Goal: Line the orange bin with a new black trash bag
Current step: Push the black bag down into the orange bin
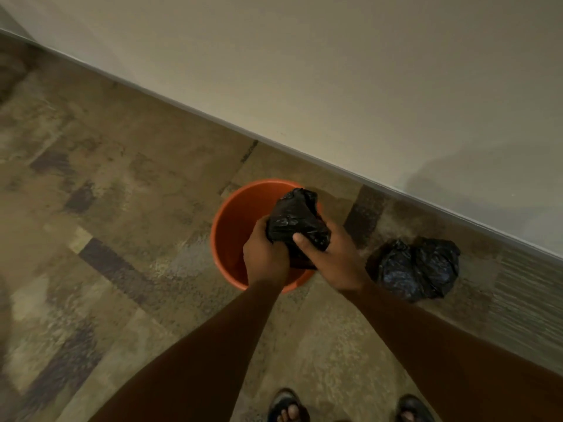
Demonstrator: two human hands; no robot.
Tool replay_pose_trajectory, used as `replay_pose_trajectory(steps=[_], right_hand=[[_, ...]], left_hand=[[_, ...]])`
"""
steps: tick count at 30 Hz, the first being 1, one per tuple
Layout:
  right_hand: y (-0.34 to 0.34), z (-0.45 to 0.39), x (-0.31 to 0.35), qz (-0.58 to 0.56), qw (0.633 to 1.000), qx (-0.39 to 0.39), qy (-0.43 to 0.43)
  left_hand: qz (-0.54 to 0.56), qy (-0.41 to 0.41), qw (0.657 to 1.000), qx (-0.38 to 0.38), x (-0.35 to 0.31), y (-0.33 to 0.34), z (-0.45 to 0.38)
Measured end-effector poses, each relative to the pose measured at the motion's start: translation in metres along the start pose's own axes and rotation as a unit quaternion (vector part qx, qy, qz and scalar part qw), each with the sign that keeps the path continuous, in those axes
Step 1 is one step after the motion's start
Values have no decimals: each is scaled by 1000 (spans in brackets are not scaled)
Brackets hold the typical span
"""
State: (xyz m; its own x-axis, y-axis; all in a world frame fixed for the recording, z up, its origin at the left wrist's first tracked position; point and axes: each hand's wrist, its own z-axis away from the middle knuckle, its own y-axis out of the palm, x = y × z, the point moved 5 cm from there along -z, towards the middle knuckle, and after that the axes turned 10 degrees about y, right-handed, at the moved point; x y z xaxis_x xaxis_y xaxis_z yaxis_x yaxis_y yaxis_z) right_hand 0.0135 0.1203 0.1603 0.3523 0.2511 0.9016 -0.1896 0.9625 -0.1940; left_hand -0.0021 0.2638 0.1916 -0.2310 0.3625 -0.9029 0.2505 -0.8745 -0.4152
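The orange bin [231,220] stands on the floor near the wall, seen from above, its inside bare orange. Over its mouth I hold a crumpled, bunched-up black trash bag [297,222]. My left hand [265,254] grips the bag's left and lower side. My right hand [330,257] grips its right side, thumb pressed on the front. The bag is still wadded, not spread out. The bin's near rim is partly hidden by my hands and forearms.
A second black bag [419,269], full and lumpy, lies on the floor right of the bin, against the wall base [396,190]. The patterned brown floor [122,208] stretches to the left. My sandalled feet [288,406] show at the bottom edge.
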Motion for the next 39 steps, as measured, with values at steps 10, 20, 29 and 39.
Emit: replay_pose_trajectory(steps=[10, 20, 29, 39], right_hand=[[22, -24, 13, 156, 980, -123, -23], [-9, -55, -15, 106, 969, -214, 59], [-8, -68, -12, -31, 971, -173, 162], [50, -65, -8, -134, 945, 80, 287]], left_hand=[[4, -50, 997, -62, 24, -46, -41], [170, -217, 927, -255, 42, -83, -61], [291, -212, 881, -306, 31, -75, -55], [26, 98, 970, 219, 37, -10, 8]])
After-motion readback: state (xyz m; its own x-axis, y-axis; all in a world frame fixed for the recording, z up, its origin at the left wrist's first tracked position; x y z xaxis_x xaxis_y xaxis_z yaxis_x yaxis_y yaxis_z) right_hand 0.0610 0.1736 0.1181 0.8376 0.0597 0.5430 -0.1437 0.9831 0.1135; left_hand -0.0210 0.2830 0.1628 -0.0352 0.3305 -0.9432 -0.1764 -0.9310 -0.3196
